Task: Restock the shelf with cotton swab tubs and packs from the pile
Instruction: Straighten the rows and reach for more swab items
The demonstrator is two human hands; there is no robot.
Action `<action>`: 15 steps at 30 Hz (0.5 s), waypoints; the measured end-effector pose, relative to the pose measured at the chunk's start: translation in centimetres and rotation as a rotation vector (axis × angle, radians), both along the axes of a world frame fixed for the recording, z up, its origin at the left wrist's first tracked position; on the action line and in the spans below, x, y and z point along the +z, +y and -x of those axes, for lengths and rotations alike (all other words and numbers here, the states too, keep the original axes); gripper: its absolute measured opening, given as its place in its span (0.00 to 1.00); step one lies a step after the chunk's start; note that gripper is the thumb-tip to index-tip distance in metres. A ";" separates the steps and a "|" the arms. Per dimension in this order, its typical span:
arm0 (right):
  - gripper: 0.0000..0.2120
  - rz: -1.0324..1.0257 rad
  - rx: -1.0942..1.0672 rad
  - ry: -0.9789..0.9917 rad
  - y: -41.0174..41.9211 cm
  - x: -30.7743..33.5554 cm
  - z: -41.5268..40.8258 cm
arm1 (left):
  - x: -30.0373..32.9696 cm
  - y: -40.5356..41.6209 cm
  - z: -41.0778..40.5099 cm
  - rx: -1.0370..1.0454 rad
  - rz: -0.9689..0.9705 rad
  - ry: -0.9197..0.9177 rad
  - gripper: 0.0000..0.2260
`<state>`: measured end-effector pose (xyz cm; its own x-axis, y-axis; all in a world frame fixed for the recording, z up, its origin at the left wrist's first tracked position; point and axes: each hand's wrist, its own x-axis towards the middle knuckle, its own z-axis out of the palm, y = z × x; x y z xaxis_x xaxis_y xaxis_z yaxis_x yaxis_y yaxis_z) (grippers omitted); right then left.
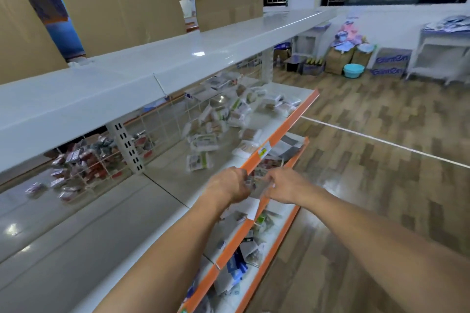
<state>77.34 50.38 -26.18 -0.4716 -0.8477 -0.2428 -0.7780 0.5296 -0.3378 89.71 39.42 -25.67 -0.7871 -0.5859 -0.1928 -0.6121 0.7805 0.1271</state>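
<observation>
Red-wrapped packets [76,162] lie far left behind a wire grid; the cotton swab packs [223,114] pile on the white shelf [162,185]. At its orange edge [277,132], left hand [229,187] and right hand [286,187] reach forward, each grip curled on something blurred.

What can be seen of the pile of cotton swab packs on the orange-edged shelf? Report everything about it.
The pile of cotton swab packs lies loose and jumbled on the white middle shelf, behind its orange front strip and against the wire mesh back. The packs look like clear plastic bags with white, tan and green printing; they lie flat or tilted, overlapping, a few scattered toward the near side. Blur hides any lettering. Neither hand touches the pile: the left hand and the right hand work at the shelf's front edge, nearer the camera.
</observation>
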 end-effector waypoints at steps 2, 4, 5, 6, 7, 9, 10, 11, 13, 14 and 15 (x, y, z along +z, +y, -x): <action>0.18 0.003 -0.008 0.015 -1.0 0.1 2.2 | 0.1 -1.1 2.5 -0.006 -0.006 0.005 0.20; 0.16 0.014 -0.023 0.013 -2.0 0.5 4.4 | 0.3 -2.4 5.0 -0.023 0.002 0.005 0.20; 0.14 0.025 -0.032 0.013 -2.6 0.6 5.5 | 0.4 -3.0 6.2 -0.036 0.013 0.009 0.20; 0.13 0.039 -0.040 0.018 -3.2 0.7 6.7 | 0.6 -3.8 7.4 -0.046 0.027 0.017 0.19; 0.13 0.052 -0.047 0.023 -3.9 0.8 7.8 | 0.8 -4.6 8.7 -0.049 0.041 0.027 0.18; 0.12 0.065 -0.050 0.023 -5.2 1.1 10.1 | 1.1 -6.4 11.1 -0.057 0.062 0.044 0.16; 0.13 0.065 -0.046 0.021 -5.9 1.3 11.1 | 1.2 -7.3 12.2 -0.068 0.068 0.049 0.17; 0.14 0.067 -0.043 0.019 -6.5 1.4 12.2 | 1.3 -8.0 13.3 -0.077 0.068 0.050 0.17; 0.15 0.081 -0.045 0.020 -7.7 1.4 14.3 | 1.1 -9.4 15.3 -0.086 0.061 0.051 0.18; 0.15 0.090 -0.048 0.028 -8.1 1.4 15.3 | 1.0 -10.0 16.3 -0.089 0.054 0.052 0.18; 0.15 0.091 -0.052 0.031 -8.6 1.3 16.2 | 0.8 -10.5 17.2 -0.090 0.045 0.051 0.19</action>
